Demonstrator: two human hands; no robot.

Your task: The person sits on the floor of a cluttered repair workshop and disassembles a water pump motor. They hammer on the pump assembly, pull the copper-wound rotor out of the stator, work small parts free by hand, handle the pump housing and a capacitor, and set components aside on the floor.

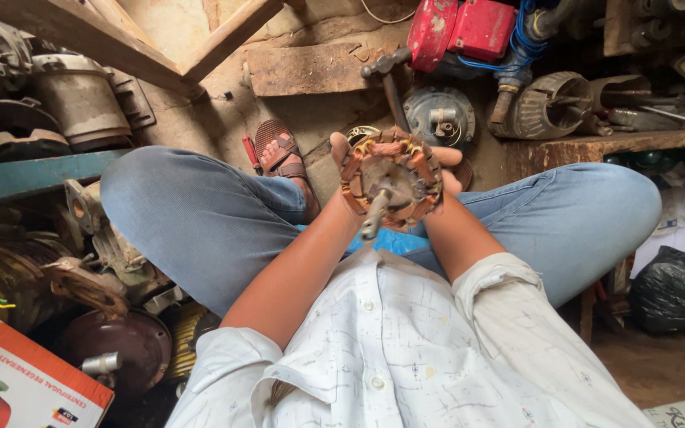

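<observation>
1. The person sits cross-legged on the floor and holds up a round motor part wound with copper-brown wire coils [391,179]. A grey metal shaft sticks out of its middle, toward the person.
2. The left hand [350,170] wraps around the left edge of the round part, fingers curled shut on the rim.
3. The right hand [444,176] does the same on the right edge. Both hands grip it tight, and it hangs in the air between the two knees in blue jeans [200,214].
4. To do this well, I think the hands should press on the hard rim, not on the thin wire, because the wire looks easy to bend or scrape.
5. It also looks wise to keep it level and turn it slowly, so each coil can be checked one by one.
6. The part looks old. The wire bundles sit in a ring, and some look dusty and dull. The middle plate is brownish-grey.
7. Just behind the round part, on the ground, lies a hammer with a dark handle [390,79].
8. Beside the hammer sits a round grey metal cover [439,116].
9. A foot in a brown sandal [281,150] rests left of the round part.
10. Further behind it is a red box-shaped machine [461,28].
</observation>
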